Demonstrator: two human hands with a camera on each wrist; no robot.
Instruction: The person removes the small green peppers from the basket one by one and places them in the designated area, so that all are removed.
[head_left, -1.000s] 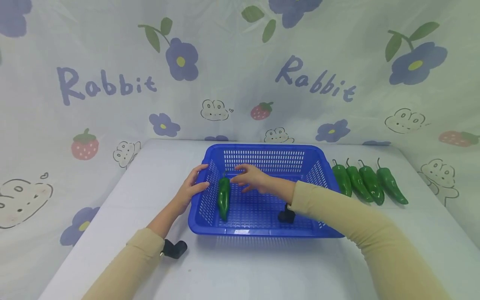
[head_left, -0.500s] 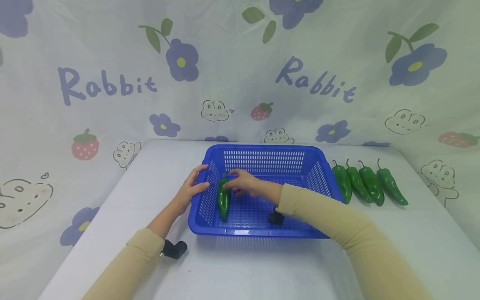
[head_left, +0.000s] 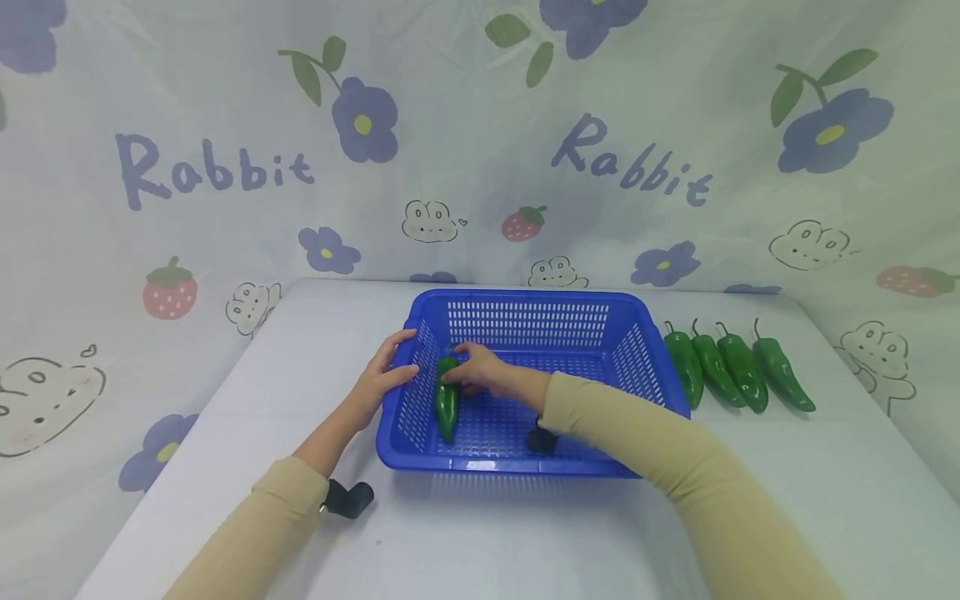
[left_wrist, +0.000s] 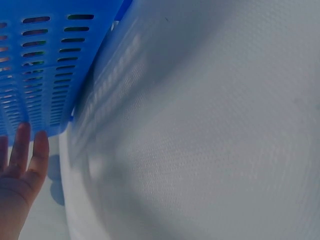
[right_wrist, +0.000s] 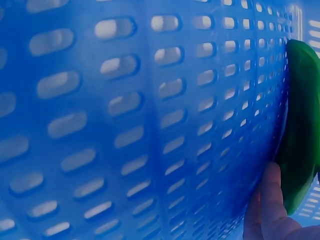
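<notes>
Inside the blue plastic basket [head_left: 517,465], one green pepper [head_left: 447,412] lies lengthwise along the left wall. My right hand [head_left: 487,372] reaches down into the basket and grips this pepper near its stem end, thumb across its top. Seen from the right wrist, the fingers [right_wrist: 272,200] lie against the lower end of the pepper [right_wrist: 302,125], between it and the perforated floor. At the basket's left side, my left hand [head_left: 375,382] rests with spread, straight fingers at the rim; the left wrist view shows these fingers [left_wrist: 37,160] beside the outer wall [left_wrist: 45,75].
Several more green peppers [head_left: 742,367] lie in a row on the white tabletop [head_left: 525,533], just right of the basket. A patterned cloth [head_left: 465,125] hangs behind the table. Small black wrist cameras sit under the left forearm [head_left: 348,500] and right forearm [head_left: 542,439].
My right hand has moved left and down onto the pepper in the basket, and its fingers have closed around the upper end. The left hand and the basket have stayed put.
</notes>
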